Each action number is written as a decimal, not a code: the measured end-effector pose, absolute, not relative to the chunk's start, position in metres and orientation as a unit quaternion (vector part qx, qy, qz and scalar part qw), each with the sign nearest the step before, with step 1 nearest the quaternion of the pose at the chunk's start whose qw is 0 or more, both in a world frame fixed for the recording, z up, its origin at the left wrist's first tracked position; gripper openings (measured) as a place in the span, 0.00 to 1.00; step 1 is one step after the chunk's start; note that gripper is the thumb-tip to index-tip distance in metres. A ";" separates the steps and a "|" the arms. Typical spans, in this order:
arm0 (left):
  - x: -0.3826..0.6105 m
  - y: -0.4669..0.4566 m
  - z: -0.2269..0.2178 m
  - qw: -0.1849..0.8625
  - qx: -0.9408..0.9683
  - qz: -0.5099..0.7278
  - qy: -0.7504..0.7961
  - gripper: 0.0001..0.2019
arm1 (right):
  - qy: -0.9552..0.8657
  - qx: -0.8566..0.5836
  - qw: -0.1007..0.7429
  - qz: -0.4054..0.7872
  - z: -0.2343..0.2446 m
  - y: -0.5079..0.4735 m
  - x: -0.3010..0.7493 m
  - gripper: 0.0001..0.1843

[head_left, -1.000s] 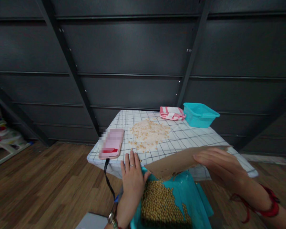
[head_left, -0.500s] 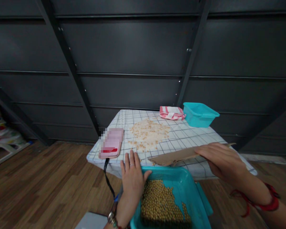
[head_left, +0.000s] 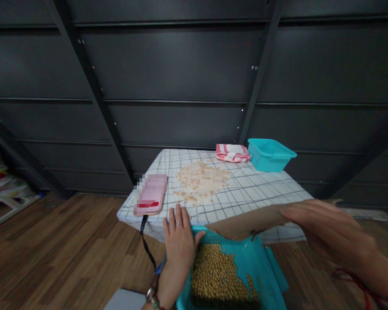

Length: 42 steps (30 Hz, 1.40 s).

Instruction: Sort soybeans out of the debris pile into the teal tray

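My left hand (head_left: 180, 245) grips the far left corner of a teal tray (head_left: 265, 280) full of yellowish beans (head_left: 216, 275), fingers lying over its rim. My right hand (head_left: 330, 232), blurred by motion, holds a flat piece of brown cardboard (head_left: 245, 220) by its right end, just above the tray's far edge. Beyond lies a small table under a white checked cloth (head_left: 252, 189), with a patch of pale husks (head_left: 200, 181) spread in its middle.
A pink phone (head_left: 150, 193) with a dark strap lies at the table's left front corner. At the table's back stand a teal tub (head_left: 270, 154) and a folded pink-striped cloth (head_left: 233, 152). Dark metal wall behind, wooden floor around.
The cardboard rose clear of the tray half a second ago and has dropped back down over the tray's far edge. My right hand moved right and lower. The left hand stayed put.
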<state>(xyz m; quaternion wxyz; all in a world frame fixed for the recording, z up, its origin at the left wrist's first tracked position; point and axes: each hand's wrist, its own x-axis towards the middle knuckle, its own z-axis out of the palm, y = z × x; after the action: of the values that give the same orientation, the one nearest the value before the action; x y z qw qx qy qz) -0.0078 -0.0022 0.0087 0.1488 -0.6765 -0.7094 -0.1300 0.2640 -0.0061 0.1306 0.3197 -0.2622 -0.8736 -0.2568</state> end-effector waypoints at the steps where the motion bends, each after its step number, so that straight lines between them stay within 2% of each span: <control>1: -0.008 -0.002 0.009 0.150 -0.676 -0.128 -0.710 0.34 | -0.874 -0.243 0.317 -0.278 0.130 -0.003 0.264 0.15; 7: -0.004 -0.005 0.015 0.136 -0.675 -0.103 -0.718 0.37 | -0.885 -0.238 0.276 -0.291 0.122 0.012 0.259 0.17; 15: -0.006 -0.007 0.013 0.144 -0.677 -0.114 -0.713 0.37 | -0.845 -0.233 0.310 -0.370 0.127 0.023 0.246 0.19; 20: -0.006 -0.007 0.009 0.157 -0.676 -0.122 -0.710 0.36 | -0.858 -0.222 0.337 -0.317 0.130 0.022 0.235 0.19; 30: -0.003 -0.007 0.010 0.165 -0.676 -0.128 -0.707 0.37 | -0.892 -0.189 0.318 -0.258 0.126 0.025 0.223 0.18; 42: -0.008 -0.006 0.003 0.156 -0.682 -0.144 -0.700 0.37 | -0.886 -0.195 0.350 -0.234 0.127 0.024 0.248 0.20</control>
<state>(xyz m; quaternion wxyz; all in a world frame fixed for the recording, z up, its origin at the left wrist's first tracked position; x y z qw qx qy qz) -0.0083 -0.0057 0.0034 0.1559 -0.6817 -0.7001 -0.1443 0.2479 0.0239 0.1271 0.3503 -0.1949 -0.8858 -0.2339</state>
